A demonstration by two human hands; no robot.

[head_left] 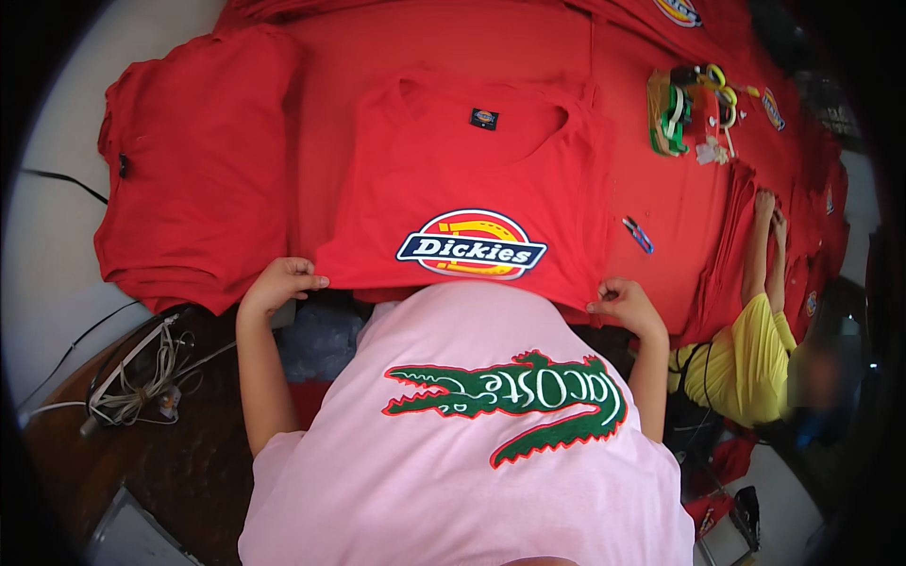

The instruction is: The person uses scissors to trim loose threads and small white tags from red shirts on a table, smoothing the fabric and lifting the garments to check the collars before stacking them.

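Observation:
A red T-shirt [462, 170] lies flat before me, its neckline and dark neck label toward the far side. A yellow, white and navy logo is printed near its front edge. My left hand [281, 283] pinches the shirt's near left corner between thumb and fingers. At the near right corner, my right hand [625, 304] pinches the same edge. That front edge is drawn fairly straight between both hands, just in front of my body. Other red cloth lies beneath the shirt.
Left of me is a stack of red garments [198, 170]. Blue-handled thread snips [639, 235] lie to the right, beyond them a container [672, 113] with scissors and small tools. A co-worker in a yellow top [741, 368] handles red garments at right. Bundled cables [142, 387] lie lower left.

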